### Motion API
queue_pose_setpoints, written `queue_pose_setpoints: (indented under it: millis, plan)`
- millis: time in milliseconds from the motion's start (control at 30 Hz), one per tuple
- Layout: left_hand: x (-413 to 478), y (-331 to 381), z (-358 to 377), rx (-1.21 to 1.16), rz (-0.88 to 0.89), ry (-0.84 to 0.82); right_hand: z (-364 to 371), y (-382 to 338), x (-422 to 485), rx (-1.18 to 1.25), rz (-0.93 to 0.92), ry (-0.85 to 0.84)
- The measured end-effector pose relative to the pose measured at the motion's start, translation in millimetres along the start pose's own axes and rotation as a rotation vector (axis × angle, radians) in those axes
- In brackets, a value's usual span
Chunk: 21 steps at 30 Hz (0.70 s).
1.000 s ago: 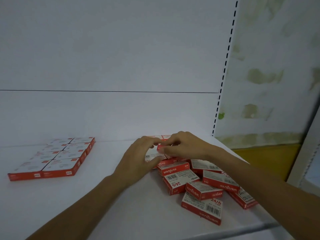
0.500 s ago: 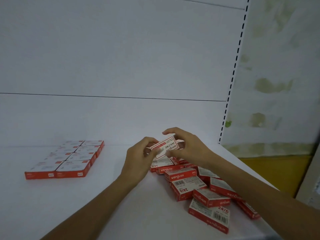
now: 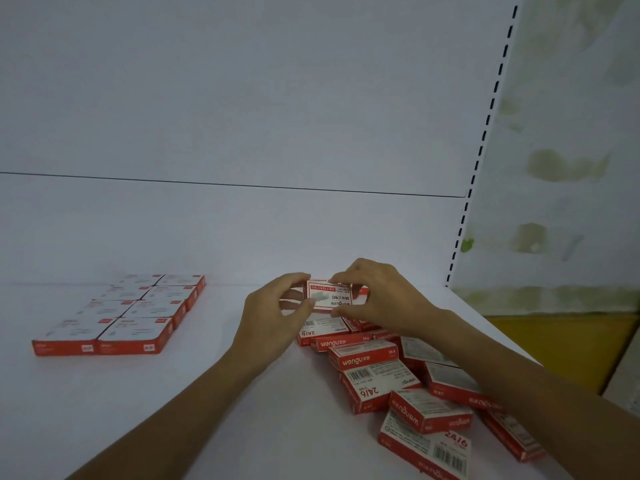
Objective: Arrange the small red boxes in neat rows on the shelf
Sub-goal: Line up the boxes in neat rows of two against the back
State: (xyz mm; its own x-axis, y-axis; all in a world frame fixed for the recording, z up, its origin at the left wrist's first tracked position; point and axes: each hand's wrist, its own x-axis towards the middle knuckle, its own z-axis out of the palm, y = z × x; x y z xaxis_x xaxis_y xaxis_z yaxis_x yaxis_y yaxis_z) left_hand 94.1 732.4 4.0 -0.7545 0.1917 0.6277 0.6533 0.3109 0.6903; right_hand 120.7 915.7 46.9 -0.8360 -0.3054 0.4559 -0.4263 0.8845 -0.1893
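A small red and white box [image 3: 329, 297] is held in the air above the shelf, its printed white face turned towards me. My left hand [image 3: 273, 317] pinches its left end and my right hand [image 3: 377, 299] pinches its right end between fingers and thumb. Below and to the right lies a loose pile of red boxes [image 3: 398, 379], tumbled at different angles. On the left of the white shelf [image 3: 242, 410] several red boxes [image 3: 124, 313] lie flat in two neat rows running back from the front.
The white back panel [image 3: 242, 116] rises behind the shelf. A perforated upright [image 3: 481, 150] marks the shelf's right end, with a stained wall [image 3: 571, 168] beyond it. Bare shelf surface lies between the neat rows and the pile.
Both hands lifted one box out of the pile and turned it so that its white face points at me. The view shifted a little to the left.
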Motion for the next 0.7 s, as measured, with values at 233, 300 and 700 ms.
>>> queue_pose_setpoints:
  millis: [233,300,700]
  plan:
    - [-2.1,-12.1,4.2,0.268,-0.004,-0.138,1.1,20.6,20.4,-0.04,0.148,0.028]
    - [-3.1,-15.5,5.1,0.349,-0.012,-0.244,5.8,26.4,25.9,-0.032,0.215,0.016]
    - [8.7,-23.7,0.7,0.312,-0.008,-0.485,23.1,32.1,41.8,0.059,0.347,-0.269]
